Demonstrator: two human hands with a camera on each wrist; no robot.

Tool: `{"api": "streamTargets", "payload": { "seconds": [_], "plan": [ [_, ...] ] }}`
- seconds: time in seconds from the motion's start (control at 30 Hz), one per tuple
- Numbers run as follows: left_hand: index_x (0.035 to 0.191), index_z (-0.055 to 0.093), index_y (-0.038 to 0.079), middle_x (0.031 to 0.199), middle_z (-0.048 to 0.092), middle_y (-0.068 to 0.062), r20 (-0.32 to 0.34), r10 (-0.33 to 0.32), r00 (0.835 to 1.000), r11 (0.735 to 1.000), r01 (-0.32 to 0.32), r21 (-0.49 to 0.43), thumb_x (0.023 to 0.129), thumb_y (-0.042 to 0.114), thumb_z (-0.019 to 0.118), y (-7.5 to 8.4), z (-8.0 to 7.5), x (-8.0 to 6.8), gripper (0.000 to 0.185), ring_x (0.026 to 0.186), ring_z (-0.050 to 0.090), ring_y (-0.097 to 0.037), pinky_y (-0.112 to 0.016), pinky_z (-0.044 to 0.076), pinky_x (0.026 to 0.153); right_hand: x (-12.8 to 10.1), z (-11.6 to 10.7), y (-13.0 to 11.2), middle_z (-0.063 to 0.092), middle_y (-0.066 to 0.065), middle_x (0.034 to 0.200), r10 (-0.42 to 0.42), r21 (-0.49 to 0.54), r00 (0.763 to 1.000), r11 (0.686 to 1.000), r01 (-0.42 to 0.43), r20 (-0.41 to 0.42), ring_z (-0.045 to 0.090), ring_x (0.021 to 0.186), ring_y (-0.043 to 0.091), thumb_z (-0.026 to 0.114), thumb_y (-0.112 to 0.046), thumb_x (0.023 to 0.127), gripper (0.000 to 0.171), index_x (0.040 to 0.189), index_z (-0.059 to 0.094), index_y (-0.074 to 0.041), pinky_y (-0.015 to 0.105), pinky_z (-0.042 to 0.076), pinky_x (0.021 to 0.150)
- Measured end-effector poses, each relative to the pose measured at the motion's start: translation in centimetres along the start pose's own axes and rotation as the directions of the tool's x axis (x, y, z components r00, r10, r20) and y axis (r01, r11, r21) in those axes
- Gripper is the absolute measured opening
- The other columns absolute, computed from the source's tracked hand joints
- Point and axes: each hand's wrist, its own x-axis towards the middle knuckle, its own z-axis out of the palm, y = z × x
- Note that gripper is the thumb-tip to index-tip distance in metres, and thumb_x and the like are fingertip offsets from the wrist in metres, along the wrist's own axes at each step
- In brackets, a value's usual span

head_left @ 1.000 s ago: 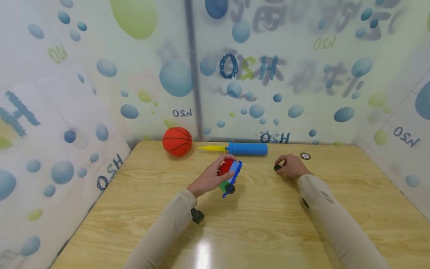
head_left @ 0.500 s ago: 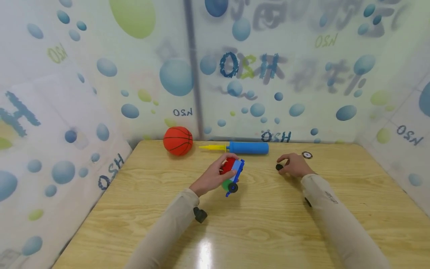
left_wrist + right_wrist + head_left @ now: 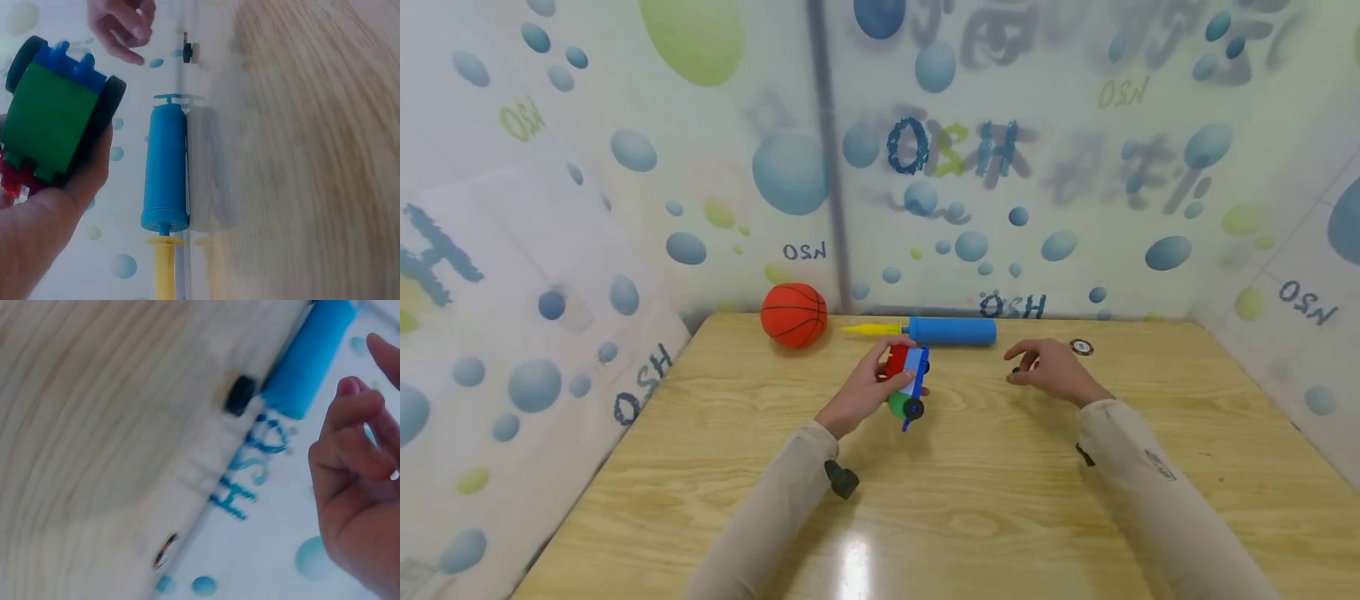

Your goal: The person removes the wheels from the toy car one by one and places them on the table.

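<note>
Right hand (image 3: 1051, 367) lifted off black wheel (image 3: 1017, 372), fingers now apart; left hand (image 3: 863, 388) still gripping toy car (image 3: 907, 380).

Play corner: bubble-print walls (image 3: 625, 208) (toys on table (image 3: 985, 500)).

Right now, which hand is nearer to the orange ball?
Left. The left hand, holding the toy car, is just right of the ball; the right hand is much farther right.

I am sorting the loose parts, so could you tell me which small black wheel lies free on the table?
The loose black wheel beside the right hand; the others are mounted on the toy car.
</note>
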Motion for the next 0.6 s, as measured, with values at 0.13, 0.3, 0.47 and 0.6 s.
{"api": "streamTargets", "payload": {
  "seconds": [0.13, 0.3, 0.47, 0.6],
  "plan": [
    [0.143, 0.04, 0.027, 0.139, 0.049, -0.022, -0.019, 0.004, 1.0, 0.999, -0.005, -0.047, 0.104, 0.013, 0.053, 0.2, -0.2, 0.0, 0.044, 0.111, 0.07, -0.04, -0.041, 0.06, 0.09, -0.2, 0.5, -1.6, 0.065, 0.009, 0.086, -0.067, 0.074, 0.997, 0.995, 0.066, 0.022, 0.065, 0.071, 0.031, 0.073, -0.015, 0.091, 0.036, 0.123, 0.065, -0.001, 0.035, 0.053, 0.062],
    [0.143, 0.038, 0.027, 0.141, 0.046, -0.022, -0.018, -0.008, 1.0, 0.998, 0.007, -0.068, 0.105, 0.013, 0.051, 0.4, -0.2, 0.2, 0.043, 0.113, 0.069, -0.041, -0.038, 0.06, 0.089, -0.4, 1.2, -3.7, 0.065, 0.01, 0.086, -0.122, 0.144, 0.992, 0.983, 0.117, 0.023, 0.064, 0.068, 0.036, 0.073, -0.015, 0.091, 0.032, 0.121, 0.067, -0.005, 0.039, 0.055, 0.062],
    [0.144, 0.037, 0.027, 0.143, 0.046, -0.021, -0.007, -0.023, 1.0, 0.997, 0.022, -0.07, 0.106, 0.015, 0.049, 0.3, 0.1, 0.2, 0.042, 0.111, 0.07, -0.032, -0.034, 0.06, 0.088, -1.0, 2.3, -5.2, 0.064, 0.011, 0.087, -0.152, 0.202, 0.988, 0.969, 0.145, 0.017, 0.062, 0.065, 0.031, 0.074, -0.012, 0.09, 0.031, 0.12, 0.068, -0.005, 0.029, 0.051, 0.058],
    [0.143, 0.037, 0.028, 0.142, 0.047, -0.02, -0.016, -0.028, 0.999, 0.998, 0.027, -0.062, 0.106, 0.016, 0.049, 0.1, 0.3, 0.1, 0.041, 0.108, 0.071, -0.028, -0.035, 0.06, 0.088, -1.3, 3.3, -6.2, 0.065, 0.012, 0.088, -0.203, 0.252, 0.979, 0.948, 0.196, 0.003, 0.063, 0.066, 0.028, 0.074, -0.01, 0.089, 0.03, 0.119, 0.069, -0.006, 0.028, 0.051, 0.058]
  ]
}}
